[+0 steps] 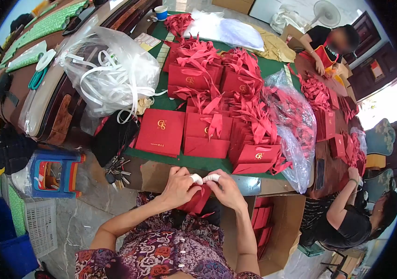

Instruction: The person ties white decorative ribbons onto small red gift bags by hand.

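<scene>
On the near side of the green-topped table (203, 165): a small red folded piece, probably a paper bag, sits over the person's lap.
Left hand (178, 188): thumb and fingers pinched together on its upper edge.
Right hand (226, 190): clamped on the same edge, close beside the left.
Work at the fingertips: the top edge is being handled; next, I'd judge, it calls for an even, steady pinch.
On the table: gold-lettered red bags (156, 132).

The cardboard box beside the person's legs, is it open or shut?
The cardboard box is open: its top is uncovered and red items show inside.
</scene>
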The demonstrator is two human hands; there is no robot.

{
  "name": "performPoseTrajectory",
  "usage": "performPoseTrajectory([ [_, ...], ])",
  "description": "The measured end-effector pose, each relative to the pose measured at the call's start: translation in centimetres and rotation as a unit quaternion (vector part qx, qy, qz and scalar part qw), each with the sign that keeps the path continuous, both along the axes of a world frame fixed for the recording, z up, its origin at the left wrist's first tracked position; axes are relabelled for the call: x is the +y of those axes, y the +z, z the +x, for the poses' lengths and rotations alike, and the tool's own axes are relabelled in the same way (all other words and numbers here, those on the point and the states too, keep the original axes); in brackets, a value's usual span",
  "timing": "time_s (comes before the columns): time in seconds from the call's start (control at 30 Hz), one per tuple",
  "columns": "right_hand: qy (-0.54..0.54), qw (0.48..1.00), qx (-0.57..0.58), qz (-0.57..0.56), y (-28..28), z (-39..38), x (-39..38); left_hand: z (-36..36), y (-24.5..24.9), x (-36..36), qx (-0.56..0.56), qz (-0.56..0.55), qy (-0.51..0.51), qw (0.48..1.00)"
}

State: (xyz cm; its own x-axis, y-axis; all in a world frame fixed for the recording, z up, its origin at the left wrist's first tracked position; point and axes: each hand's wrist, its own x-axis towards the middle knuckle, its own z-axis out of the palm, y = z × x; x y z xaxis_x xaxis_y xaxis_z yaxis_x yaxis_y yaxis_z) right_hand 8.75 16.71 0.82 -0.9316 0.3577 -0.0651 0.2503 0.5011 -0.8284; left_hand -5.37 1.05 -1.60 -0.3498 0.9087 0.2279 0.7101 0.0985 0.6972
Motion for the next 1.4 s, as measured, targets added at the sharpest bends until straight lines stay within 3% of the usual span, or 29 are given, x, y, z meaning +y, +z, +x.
performPoseTrajectory([
  [0.23,0.066,0.997,-0.029,-0.021,0.8,0.1,1.1,0.5,0.0,-1.1,0.122,0.076,-0.052,0.988],
  [0.33,0.075,0.993,-0.012,-0.089,0.2,0.1,1.1,0.5,-0.1,-1.0,0.135,0.084,-0.065,0.985],
  [0.4,0.033,0.970,-0.031,-0.239,-1.2,0.1,0.8,0.3,0.6,-0.8,0.106,0.093,-0.055,0.988],
  [0.43,0.032,0.970,-0.030,-0.239,-1.6,0.1,0.5,0.1,0.7,-0.7,0.106,0.094,-0.056,0.988],
  [0.53,-0.019,0.978,-0.005,-0.209,-3.3,0.0,-0.5,-0.5,1.0,-0.7,0.080,0.085,-0.071,0.991],
  [0.6,-0.150,0.969,0.011,-0.198,-4.6,-0.1,-0.5,-0.6,1.3,-0.7,0.012,0.042,-0.126,0.991],
  [0.73,-0.223,0.958,0.084,-0.160,-1.7,-0.1,-0.3,-0.4,1.5,-0.5,0.027,0.019,-0.124,0.992],
  [0.8,-0.271,0.946,0.109,-0.143,-1.6,0.4,0.3,-0.7,2.1,-0.2,-0.001,0.017,-0.097,0.995],
  [0.87,-0.309,0.941,0.140,-0.014,-1.3,1.0,0.5,-1.1,2.2,0.4,-0.005,0.010,-0.097,0.995],
  [0.97,-0.371,0.905,0.194,-0.072,-2.5,2.9,-0.5,-1.6,1.1,1.5,-0.001,0.011,-0.027,1.000],
  [1.0,-0.372,0.905,0.193,-0.072,-2.4,4.0,-0.9,-1.7,0.4,1.9,-0.001,0.011,-0.028,1.000],
  [1.07,-0.253,0.967,0.029,0.034,-1.6,6.4,-1.9,-1.7,-0.9,2.4,0.042,-0.009,0.007,0.999],
  [1.13,-0.169,0.986,0.010,0.002,-1.7,7.8,-3.5,-1.5,-1.6,2.6,0.058,-0.013,0.006,0.998],
  [1.2,-0.056,0.995,0.036,0.079,-3.3,9.3,-4.8,-1.4,-1.9,2.8,0.059,-0.056,0.013,0.997],
  [1.27,-0.014,0.987,0.030,0.156,-4.4,9.9,-6.3,-1.3,-2.0,2.9,0.053,-0.055,0.014,0.997],
  [1.3,-0.037,0.994,-0.046,0.092,-4.4,10.4,-7.0,-1.3,-2.0,2.9,0.048,-0.054,0.015,0.997],
  [1.4,-0.063,0.994,-0.048,0.075,-9.6,12.8,-8.3,-1.3,-2.6,3.0,0.041,-0.033,0.020,0.998],
])
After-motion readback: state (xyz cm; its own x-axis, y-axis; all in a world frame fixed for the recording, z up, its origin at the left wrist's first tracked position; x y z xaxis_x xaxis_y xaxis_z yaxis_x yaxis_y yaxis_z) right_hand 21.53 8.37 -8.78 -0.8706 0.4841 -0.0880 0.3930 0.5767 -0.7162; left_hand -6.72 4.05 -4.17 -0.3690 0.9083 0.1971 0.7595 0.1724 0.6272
